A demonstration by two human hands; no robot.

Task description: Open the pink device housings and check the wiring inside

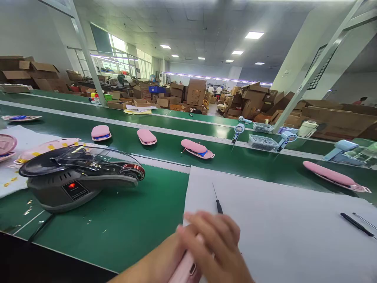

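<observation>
Low in the middle of the head view, a pink plastic casing with a small dark slot in its edge is clasped between both hands. Most of it is hidden by the fingers. My left hand is closed round its far side, largely covered by the other hand. Over the top, my right hand is folded with its fingers pressed onto the casing, slightly blurred. Just beyond the knuckles, a thin screwdriver with a black handle lies on a white sheet.
To the left stands a dark grey tape dispenser with a red light. Several pink cases, such as one pink case, lie along the green belt. Blue handheld fans and a clear tub are farther right. Another black-handled tool rests at the right.
</observation>
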